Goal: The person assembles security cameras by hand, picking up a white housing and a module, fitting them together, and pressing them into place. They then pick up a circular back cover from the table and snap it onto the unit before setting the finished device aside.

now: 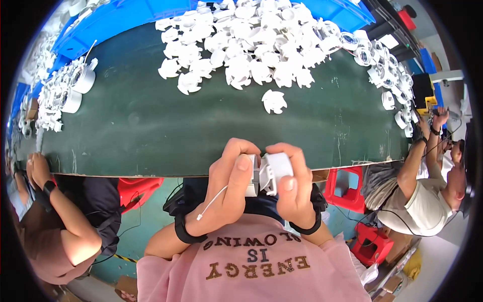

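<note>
Cap (279, 165), white and round with tabs along one rim, is in the head view just above the table's near edge, gripped in the right hand (301, 195), fingers bent over its top and thumb against its near side. The left hand (225, 189) pinches a ring (252, 188) between curled fingers and thumb, facing the tabs; whether the two parts touch I cannot tell. From this hand a thin white wire (215, 197) hangs over the palm, ending in a small plug (199, 217). Beyond, on the dark green table (201, 131), one loose white piece (273, 101) lies just short of a heap (246, 50) of similar ones. More round parts cluster at the left (71, 100) and right (390, 75). Blue bins (115, 22) line the far side. Co-workers sit on either side, near red stools (346, 199).
</note>
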`<action>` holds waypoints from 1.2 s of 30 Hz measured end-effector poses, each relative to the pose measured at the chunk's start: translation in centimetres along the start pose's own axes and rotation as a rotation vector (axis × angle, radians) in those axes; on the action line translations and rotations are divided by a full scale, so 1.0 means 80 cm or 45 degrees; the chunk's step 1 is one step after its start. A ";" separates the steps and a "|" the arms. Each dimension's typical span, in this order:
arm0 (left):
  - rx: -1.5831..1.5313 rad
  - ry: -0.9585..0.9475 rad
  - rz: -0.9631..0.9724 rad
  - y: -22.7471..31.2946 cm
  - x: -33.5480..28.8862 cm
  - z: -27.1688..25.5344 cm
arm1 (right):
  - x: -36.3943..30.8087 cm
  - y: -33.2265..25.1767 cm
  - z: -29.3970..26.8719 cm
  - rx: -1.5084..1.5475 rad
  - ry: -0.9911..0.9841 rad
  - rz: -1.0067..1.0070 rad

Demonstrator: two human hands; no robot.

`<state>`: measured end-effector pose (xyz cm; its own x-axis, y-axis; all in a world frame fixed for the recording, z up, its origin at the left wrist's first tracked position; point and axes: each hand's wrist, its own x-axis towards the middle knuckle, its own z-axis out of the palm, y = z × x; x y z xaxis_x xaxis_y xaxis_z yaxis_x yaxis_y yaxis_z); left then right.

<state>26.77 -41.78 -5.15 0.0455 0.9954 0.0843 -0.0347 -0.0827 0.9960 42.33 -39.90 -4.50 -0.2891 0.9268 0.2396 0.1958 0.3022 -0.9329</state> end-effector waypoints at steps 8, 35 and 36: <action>0.284 0.074 0.170 0.009 0.009 0.006 | 0.007 -0.006 0.004 0.054 0.038 0.178; 0.415 -0.092 0.221 0.024 0.019 -0.003 | 0.016 -0.002 -0.010 -0.339 -0.280 -0.090; 0.424 -0.096 0.214 0.022 0.021 -0.004 | 0.023 -0.008 -0.012 -0.328 -0.277 -0.087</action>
<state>26.44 -40.20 -3.28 0.1404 0.9613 0.2371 0.2777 -0.2681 0.9225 42.59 -38.13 -3.17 -0.4973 0.8417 0.2103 0.3915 0.4340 -0.8114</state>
